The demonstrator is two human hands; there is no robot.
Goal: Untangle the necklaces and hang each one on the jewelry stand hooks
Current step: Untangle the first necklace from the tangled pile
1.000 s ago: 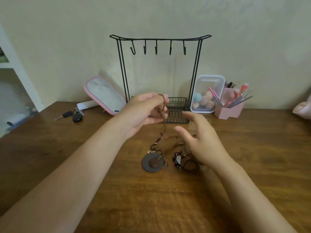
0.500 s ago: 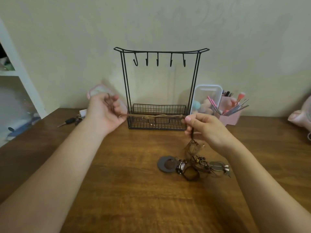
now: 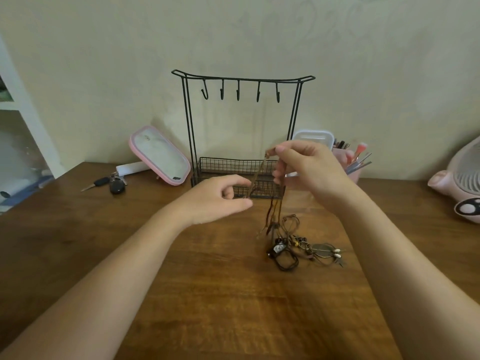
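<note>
My right hand (image 3: 311,172) pinches the top of a brown cord necklace (image 3: 259,175) in front of the stand's wire basket (image 3: 220,166). The cord slants down-left to my left hand (image 3: 218,201), whose thumb and forefinger close around it. More strands drop from my right hand to the tangle of necklaces (image 3: 288,246) lying on the wooden table (image 3: 207,294), with a round metal pendant (image 3: 323,250) at its right side. The black wire jewelry stand (image 3: 191,126) stands against the wall, and its hooks (image 3: 237,93) carry nothing.
A pink-rimmed mirror (image 3: 161,157) leans left of the stand, with car keys (image 3: 114,184) beside it. A clear lidded box (image 3: 314,137) and a pink brush holder (image 3: 349,158) sit right of the stand. A pink fan (image 3: 465,178) is at far right, a white shelf (image 3: 23,120) at far left.
My left hand has swung right from beside the mirror toward the stand's middle. My right hand rose, so the taut horizontal cord now slants steeply. The grey disc pendant is gone from view.
</note>
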